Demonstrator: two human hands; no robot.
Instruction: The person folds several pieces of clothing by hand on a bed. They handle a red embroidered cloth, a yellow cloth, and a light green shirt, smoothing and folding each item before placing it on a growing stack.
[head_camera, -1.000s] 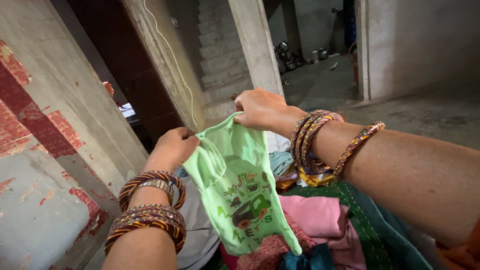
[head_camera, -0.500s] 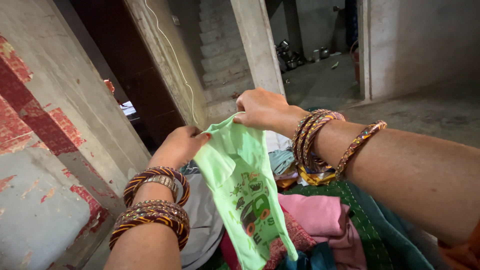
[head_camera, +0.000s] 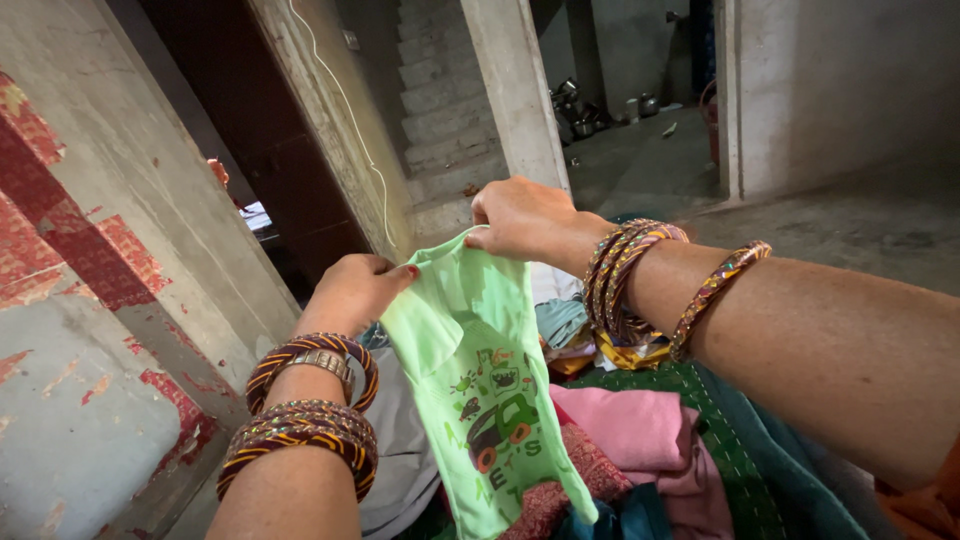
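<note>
1. my left hand (head_camera: 352, 290) is closed, pinching one top corner of a small light green shirt (head_camera: 480, 390) between thumb and fingers.
2. my right hand (head_camera: 520, 218) is closed too, gripping the other top corner, a little higher and further out than the left.
3. the shirt hangs down between both hands, held up in the air, with a printed cartoon car (head_camera: 497, 425) facing me; the cloth looks partly folded along its left edge, though i can't tell for sure from this angle.
4. striped bangles (head_camera: 305, 410) sit on my left wrist, and more bangles (head_camera: 625, 285) on the right forearm.
5. below the shirt lies a pile of clothes (head_camera: 640, 440): a pink piece, a green quilted cloth (head_camera: 735, 440), a grey one on the left.
6. past my hands i see a concrete pillar (head_camera: 515, 90), stairs (head_camera: 440, 110) and metal pots (head_camera: 580, 110) on the floor, well apart from the pile.
</note>
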